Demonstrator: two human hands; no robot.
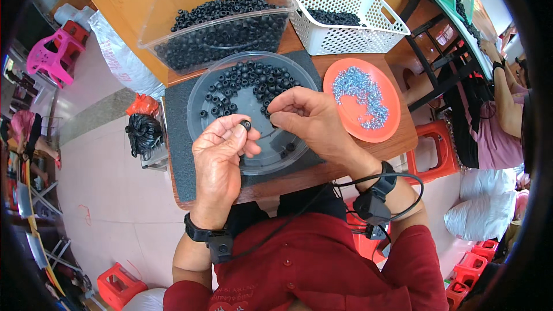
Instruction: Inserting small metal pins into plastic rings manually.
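Observation:
My left hand pinches a small black round part with a hole between thumb and fingertips, over the near left side of a clear round tub. To its right, my right hand has its thumb and forefinger pressed together above the tub; what they hold, if anything, is hidden. Many similar black parts lie loose in the tub, mostly toward its far side. Beside my right hand sits an orange plate with a heap of tiny silvery-blue pieces.
Behind the tub stand a clear bin of black parts and a white perforated basket holding more. A dark mat lies under the tub on the wooden table. A cable loops from my right wrist. Another person's arm is at far right.

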